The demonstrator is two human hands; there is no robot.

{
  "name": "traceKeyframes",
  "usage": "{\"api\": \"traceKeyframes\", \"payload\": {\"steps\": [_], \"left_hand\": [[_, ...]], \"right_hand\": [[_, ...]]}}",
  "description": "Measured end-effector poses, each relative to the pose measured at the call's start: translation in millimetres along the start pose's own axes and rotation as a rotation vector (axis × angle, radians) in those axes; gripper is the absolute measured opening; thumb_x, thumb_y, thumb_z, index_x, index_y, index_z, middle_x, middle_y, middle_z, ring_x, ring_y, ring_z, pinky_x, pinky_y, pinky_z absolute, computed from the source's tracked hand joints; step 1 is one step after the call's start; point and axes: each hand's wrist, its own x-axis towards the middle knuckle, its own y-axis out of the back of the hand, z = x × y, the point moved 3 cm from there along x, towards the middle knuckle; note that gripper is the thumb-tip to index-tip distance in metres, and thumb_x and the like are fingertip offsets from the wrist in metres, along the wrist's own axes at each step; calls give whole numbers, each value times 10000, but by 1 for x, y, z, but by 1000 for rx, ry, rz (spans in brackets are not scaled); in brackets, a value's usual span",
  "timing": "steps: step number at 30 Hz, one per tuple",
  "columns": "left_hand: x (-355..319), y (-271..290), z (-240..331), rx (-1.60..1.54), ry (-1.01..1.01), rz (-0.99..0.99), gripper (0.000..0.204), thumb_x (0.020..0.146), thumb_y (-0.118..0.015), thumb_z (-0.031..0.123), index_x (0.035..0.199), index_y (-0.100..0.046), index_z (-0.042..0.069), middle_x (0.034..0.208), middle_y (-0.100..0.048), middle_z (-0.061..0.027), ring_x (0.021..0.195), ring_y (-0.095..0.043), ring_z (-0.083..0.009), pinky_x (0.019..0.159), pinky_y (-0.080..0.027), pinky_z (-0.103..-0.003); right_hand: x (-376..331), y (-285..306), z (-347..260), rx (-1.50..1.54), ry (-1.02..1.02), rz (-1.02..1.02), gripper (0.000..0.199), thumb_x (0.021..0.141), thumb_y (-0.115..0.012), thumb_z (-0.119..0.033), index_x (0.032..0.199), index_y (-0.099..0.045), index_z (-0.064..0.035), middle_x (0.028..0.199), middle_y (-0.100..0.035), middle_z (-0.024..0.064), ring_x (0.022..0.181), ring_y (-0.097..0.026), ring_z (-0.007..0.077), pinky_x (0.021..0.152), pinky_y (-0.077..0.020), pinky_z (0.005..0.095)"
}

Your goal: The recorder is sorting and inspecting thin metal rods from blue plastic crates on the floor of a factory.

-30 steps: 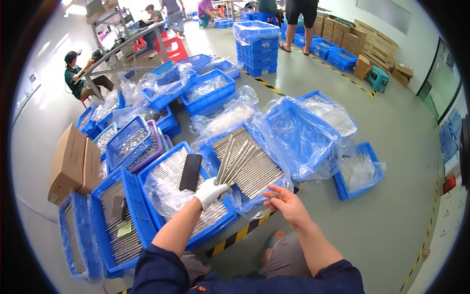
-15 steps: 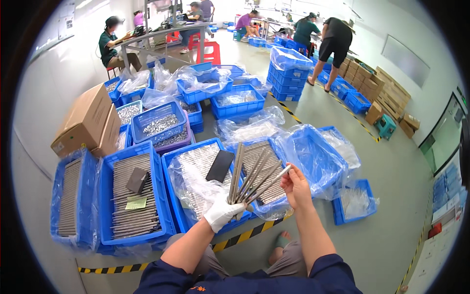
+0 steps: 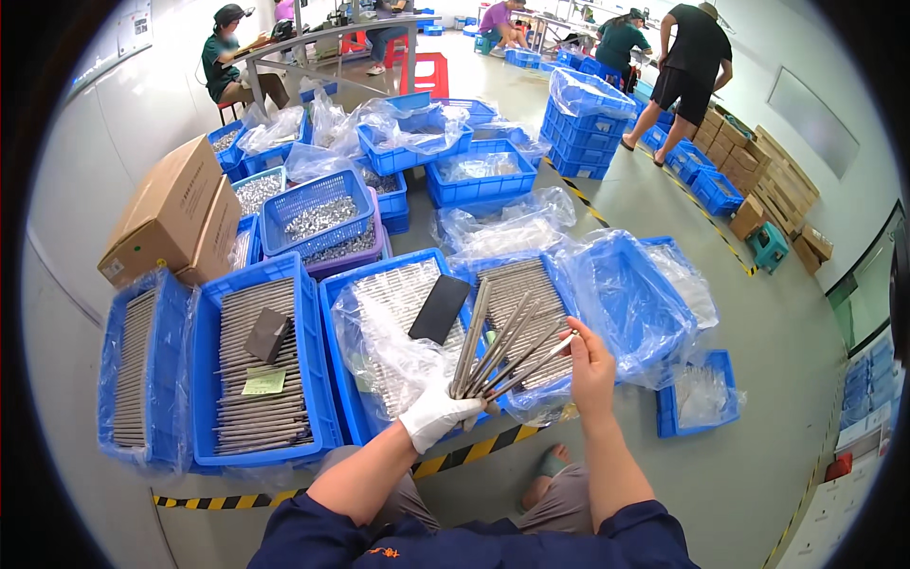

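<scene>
My left hand (image 3: 438,417), in a white glove, is wrapped round the lower ends of a bundle of thin metal rods (image 3: 471,346), which fan out upward. My bare right hand (image 3: 590,365) has thumb and fingertips pinched at the upper end of the rightmost rod (image 3: 542,355). Behind the bundle, a blue crate (image 3: 561,278) is filled with rows of similar rods. Left of it stands a plastic-lined crate (image 3: 332,302) of rods with a flat black rectangular object (image 3: 439,309) lying on top.
Farther left, a rod-filled crate (image 3: 201,379) carries a dark block (image 3: 268,335) and a yellowish paper slip (image 3: 263,381). A plastic-lined crate (image 3: 654,294) stands right. Cardboard boxes (image 3: 166,204), small-part baskets (image 3: 318,216) and stacked crates (image 3: 578,142) lie beyond; several people work there.
My right hand has shifted slightly right and down, still at a rod's end. The left hand keeps its grip. At the back, the person in black has straightened somewhat. The whole view has shifted slightly.
</scene>
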Motion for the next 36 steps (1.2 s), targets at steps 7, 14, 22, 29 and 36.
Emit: {"api": "traceKeyframes", "payload": {"steps": [7, 14, 22, 29, 36], "left_hand": [[-1, 1, -10, -74, 38, -23, 309, 723, -561, 61, 1017, -477, 19, 767, -573, -109, 487, -439, -76, 444, -354, -189], [-8, -6, -15, -88, 90, -32, 235, 733, -563, 97, 953, -519, 28, 790, -586, -56, 537, -447, -64, 488, -367, -193], [-2, -2, -8, -150, 183, 57, 280, 710, -554, 47, 971, -483, -25, 741, -555, -112, 460, -398, -73, 415, -318, -192], [-4, -1, -10, -81, 254, -56, 280, 714, -582, 92, 959, -496, -13, 780, -581, -132, 472, -454, -90, 417, -341, -193], [-6, 2, -13, -64, 175, 101, 224, 728, -596, 175, 896, -558, 31, 620, -554, -46, 496, -483, -71, 406, -321, -170]], "right_hand": [[-13, -8, -11, -552, 368, 197, 248, 850, -413, -122, 1033, -525, 2, 861, -586, 96, 740, -545, 192, 676, -427, 279], [-18, -3, -12, -550, 313, 184, 214, 848, -414, -106, 995, -534, -7, 866, -580, 128, 783, -556, 260, 698, -430, 312], [-1, 9, -12, -122, -56, -54, 238, 828, -441, -71, 1028, -529, 24, 899, -591, 90, 743, -566, 153, 695, -447, 238], [-17, 2, 17, 468, -437, -460, 212, 726, -577, 5, 937, -562, -13, 863, -569, 68, 742, -531, 119, 660, -441, 235], [-44, -49, 26, 257, -485, -423, 193, 754, -585, -68, 941, -563, -21, 838, -593, 29, 740, -535, 90, 675, -424, 221]]}}
